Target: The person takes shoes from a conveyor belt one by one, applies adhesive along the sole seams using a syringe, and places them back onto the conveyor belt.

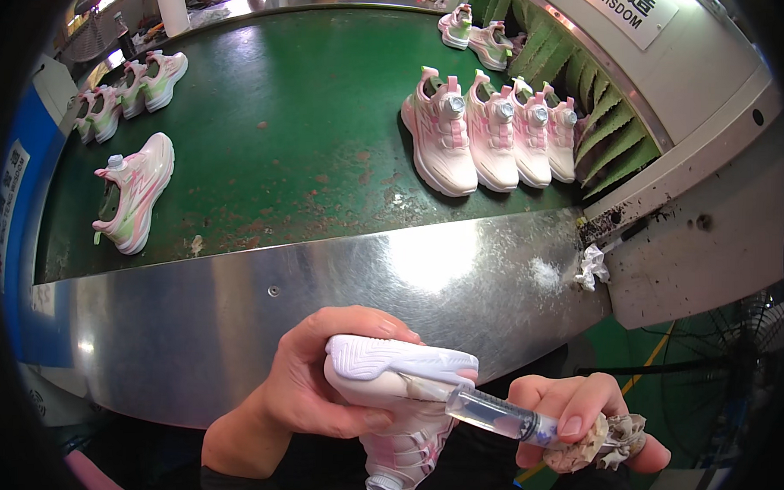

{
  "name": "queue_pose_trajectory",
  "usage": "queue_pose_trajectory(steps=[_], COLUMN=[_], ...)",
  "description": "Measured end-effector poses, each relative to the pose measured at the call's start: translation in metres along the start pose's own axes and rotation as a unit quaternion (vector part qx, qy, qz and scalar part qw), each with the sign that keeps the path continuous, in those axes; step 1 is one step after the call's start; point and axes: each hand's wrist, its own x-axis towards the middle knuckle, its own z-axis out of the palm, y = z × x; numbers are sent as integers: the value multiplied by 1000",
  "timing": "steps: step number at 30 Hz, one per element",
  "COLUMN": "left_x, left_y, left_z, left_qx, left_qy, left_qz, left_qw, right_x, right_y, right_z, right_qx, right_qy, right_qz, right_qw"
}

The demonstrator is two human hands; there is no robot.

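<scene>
A white and pink sneaker is gripped in my left hand, turned so its white sole faces up and its dial hangs low. Between the fingers of my right hand is a clear syringe with clear liquid inside. Its front end meets the sneaker near the seam between sole and upper; the exact tip is hard to make out. A crumpled, stained wad, maybe tissue or cloth, is also held in my right hand, around the back of the syringe.
Beyond a metal ledge lies a green conveyor belt. Several matching sneakers stand on its right, more at far left, and a single sneaker lies nearer. Green strip curtains hang at a machine opening. Crumpled white paper sits on the ledge.
</scene>
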Motion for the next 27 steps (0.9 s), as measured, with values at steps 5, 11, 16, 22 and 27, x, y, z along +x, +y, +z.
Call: queue_pose_trajectory(steps=[5, 11, 16, 22, 27], left_x=[0, 3, 2, 4, 17], left_y=[5, -3, -2, -3, 0], left_z=[1, -5, -8, -13, -7], left_qx=[4, -38, -4, 30, -47], left_qy=[-10, 15, 37, 157, 98], left_qz=[11, -14, 6, -39, -105], left_qw=[1000, 999, 999, 986, 989], right_x=[-2, -11, -21, -34, -41], right_y=[-1, 2, 11, 25, 31], right_z=[3, -3, -9, -19, -27], right_qx=[-6, -4, 6, 7, -9], right_qy=[3, 38, 49, 54, 68], right_qz=[-7, -8, -15, -28, -24], right_qw=[1000, 999, 999, 998, 997])
